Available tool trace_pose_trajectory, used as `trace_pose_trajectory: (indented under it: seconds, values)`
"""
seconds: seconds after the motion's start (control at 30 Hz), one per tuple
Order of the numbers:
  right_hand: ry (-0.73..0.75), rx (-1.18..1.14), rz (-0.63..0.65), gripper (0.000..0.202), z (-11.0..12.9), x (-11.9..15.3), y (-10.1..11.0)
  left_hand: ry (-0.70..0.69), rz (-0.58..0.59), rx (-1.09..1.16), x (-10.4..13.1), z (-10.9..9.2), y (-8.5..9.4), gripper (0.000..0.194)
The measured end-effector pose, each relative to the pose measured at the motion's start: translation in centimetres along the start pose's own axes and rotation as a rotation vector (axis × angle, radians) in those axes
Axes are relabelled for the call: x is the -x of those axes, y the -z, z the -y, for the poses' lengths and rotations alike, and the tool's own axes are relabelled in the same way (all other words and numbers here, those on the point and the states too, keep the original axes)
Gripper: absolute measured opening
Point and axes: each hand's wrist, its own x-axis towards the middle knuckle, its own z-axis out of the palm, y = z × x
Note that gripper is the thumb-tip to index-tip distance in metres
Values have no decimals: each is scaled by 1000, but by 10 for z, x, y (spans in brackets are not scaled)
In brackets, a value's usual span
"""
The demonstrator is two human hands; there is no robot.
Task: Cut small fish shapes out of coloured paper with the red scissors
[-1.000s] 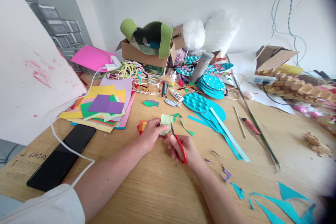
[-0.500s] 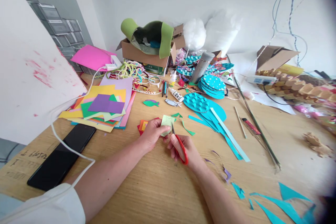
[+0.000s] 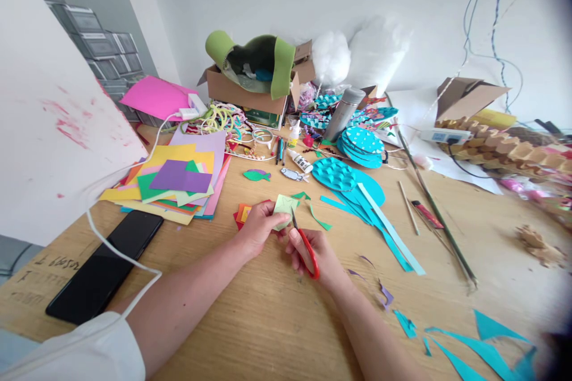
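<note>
My left hand (image 3: 260, 227) is closed on a small light green paper (image 3: 283, 205) with pencil lines on it, the thumb on its front. Red-handled scissors (image 3: 311, 255) are in my right hand (image 3: 308, 250), fingers wrapped round the handles. The scissor blades point up at the paper's right edge. Red and orange paper pieces (image 3: 243, 214) lie partly hidden behind my left hand. A curled green scrap (image 3: 315, 214) is just right of the paper. Beyond lie a green and purple paper fish (image 3: 257, 175) and a white drawn fish (image 3: 292, 174).
Stacked coloured paper (image 3: 179, 181) and a black phone (image 3: 107, 265) lie at left, a white cable crossing the phone. Blue paper shapes (image 3: 370, 187), a long stick (image 3: 429, 190) and blue scraps (image 3: 487, 351) are at right. A grey bottle (image 3: 344, 113) stands behind.
</note>
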Motion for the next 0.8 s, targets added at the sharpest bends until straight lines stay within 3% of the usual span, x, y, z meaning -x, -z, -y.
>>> trace_pose_trajectory:
  seconds: [0.8]
  values:
    - [33,38,14,62,2,1,1,-7,-16,-64,-1,-5,0,17]
